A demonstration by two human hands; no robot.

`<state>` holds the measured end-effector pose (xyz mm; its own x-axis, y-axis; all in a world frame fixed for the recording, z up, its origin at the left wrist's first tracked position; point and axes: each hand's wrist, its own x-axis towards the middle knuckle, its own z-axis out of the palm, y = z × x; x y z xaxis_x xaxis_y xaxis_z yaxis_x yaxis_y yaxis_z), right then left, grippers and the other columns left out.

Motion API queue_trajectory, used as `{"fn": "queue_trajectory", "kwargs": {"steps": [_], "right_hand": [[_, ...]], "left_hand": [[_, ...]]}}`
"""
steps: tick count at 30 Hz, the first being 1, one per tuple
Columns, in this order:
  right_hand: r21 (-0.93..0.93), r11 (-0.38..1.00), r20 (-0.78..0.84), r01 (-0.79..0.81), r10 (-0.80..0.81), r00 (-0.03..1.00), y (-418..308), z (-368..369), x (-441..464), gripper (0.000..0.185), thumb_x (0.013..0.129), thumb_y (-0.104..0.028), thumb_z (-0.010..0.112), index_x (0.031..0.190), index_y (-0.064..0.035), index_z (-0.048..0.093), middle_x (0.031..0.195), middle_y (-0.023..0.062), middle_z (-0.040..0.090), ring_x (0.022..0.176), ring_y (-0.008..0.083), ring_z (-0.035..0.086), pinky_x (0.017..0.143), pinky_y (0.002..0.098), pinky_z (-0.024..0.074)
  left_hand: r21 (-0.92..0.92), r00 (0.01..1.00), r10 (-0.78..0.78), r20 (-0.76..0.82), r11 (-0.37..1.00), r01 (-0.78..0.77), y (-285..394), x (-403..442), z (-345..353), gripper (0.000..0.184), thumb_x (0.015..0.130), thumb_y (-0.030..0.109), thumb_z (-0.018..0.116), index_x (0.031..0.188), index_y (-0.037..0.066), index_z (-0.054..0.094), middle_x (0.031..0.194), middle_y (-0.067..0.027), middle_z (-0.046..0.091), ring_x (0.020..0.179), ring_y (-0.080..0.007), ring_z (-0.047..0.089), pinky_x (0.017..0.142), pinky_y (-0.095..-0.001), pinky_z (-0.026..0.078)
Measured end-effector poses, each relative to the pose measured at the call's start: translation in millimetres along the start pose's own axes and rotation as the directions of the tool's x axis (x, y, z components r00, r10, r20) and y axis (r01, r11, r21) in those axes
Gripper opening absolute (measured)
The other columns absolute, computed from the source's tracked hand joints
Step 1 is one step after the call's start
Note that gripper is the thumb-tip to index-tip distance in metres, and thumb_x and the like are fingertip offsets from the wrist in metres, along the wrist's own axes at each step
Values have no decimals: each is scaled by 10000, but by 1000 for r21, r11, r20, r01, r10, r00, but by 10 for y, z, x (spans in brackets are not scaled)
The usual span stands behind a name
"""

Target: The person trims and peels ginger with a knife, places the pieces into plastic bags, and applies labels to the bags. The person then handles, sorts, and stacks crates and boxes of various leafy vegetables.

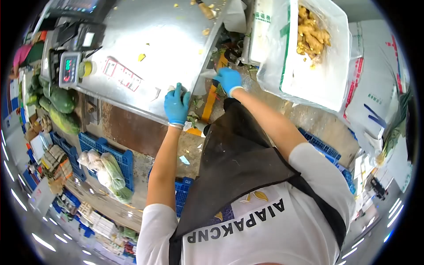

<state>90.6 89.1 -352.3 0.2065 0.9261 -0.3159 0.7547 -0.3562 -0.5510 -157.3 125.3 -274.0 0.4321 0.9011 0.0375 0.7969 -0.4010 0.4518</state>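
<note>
My left hand (176, 107), in a blue glove, rests at the near edge of the metal table (123, 26). Its fingers are apart and point away from me, with a small pale piece (171, 88) by the fingertips; contact with it is unclear. Just past the table's right edge, my right hand (229, 80), also gloved in blue, is closed around the dark handle of a knife (208, 74). The pale blade points left, toward the table. A small yellow piece (141, 57) and a red-and-white label strip (121, 73) lie farther left on the metal.
A white box (327, 88) lined with plastic holds ginger (312, 33) at right. A digital scale display (69, 68) and a tape roll (85, 68) sit at the table's left corner. Green melons (62, 99) and blue crates (126, 161) are at left. Scraps litter the floor.
</note>
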Motion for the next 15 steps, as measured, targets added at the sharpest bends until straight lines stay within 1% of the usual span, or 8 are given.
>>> {"fn": "queue_trajectory", "kwargs": {"steps": [3,4,6,9,11,12,14,15], "right_hand": [[-368,904,-123,219,-281,952,5,362,390,126,795,-169,641,895,-135,708,1009,88,674,965,306,633,796,424,489],[-379,895,-28,235,-265,964,12,424,475,126,795,-144,628,892,-132,708,1003,84,676,968,301,634,793,421,489],[-393,878,156,273,-229,961,-18,468,584,142,796,-94,603,885,-126,709,991,76,680,974,292,637,789,417,491],[-368,860,196,354,-300,934,-65,373,334,151,795,-77,582,881,-92,706,997,98,677,987,295,636,801,434,492],[-229,877,378,422,-319,869,49,454,16,141,792,-89,592,892,-49,683,968,125,668,966,331,625,854,443,467],[-131,912,353,390,-324,877,154,386,-206,163,807,-109,588,913,-30,683,984,152,668,961,347,626,845,457,471],[2,976,417,219,-200,887,375,93,-613,239,823,-179,574,962,-15,680,1011,200,663,945,367,630,823,469,482],[24,997,498,73,-75,864,339,-246,-719,290,826,-229,566,991,-18,678,1021,220,656,934,370,632,811,469,489]], "left_hand": [[28,1000,17,-13,999,-17,-12,24,73,362,892,187,605,1231,61,609,849,-161,594,806,-331,562,701,-433,459],[98,1000,11,-21,995,-9,49,32,45,336,897,149,584,1218,56,620,853,-161,593,798,-332,561,694,-431,460],[100,999,29,-33,995,-25,22,35,79,334,899,143,580,1218,55,620,854,-166,592,798,-336,562,695,-430,460],[80,1000,-3,-27,997,5,9,23,102,322,912,127,559,1220,48,615,879,-166,610,782,-334,566,693,-428,462],[97,1000,10,-15,995,-8,27,33,88,311,919,121,547,1210,34,615,889,-161,617,777,-329,566,689,-424,462],[10,998,-23,57,1000,23,66,56,43,334,951,129,494,1250,13,587,924,-163,618,847,-330,546,767,-426,451],[83,999,4,37,996,-7,48,18,74,334,941,123,506,1247,12,585,917,-160,618,856,-330,543,769,-430,448],[93,1000,14,24,996,-16,19,10,90,334,938,121,512,1247,17,585,913,-160,617,867,-330,544,772,-432,447]]}}
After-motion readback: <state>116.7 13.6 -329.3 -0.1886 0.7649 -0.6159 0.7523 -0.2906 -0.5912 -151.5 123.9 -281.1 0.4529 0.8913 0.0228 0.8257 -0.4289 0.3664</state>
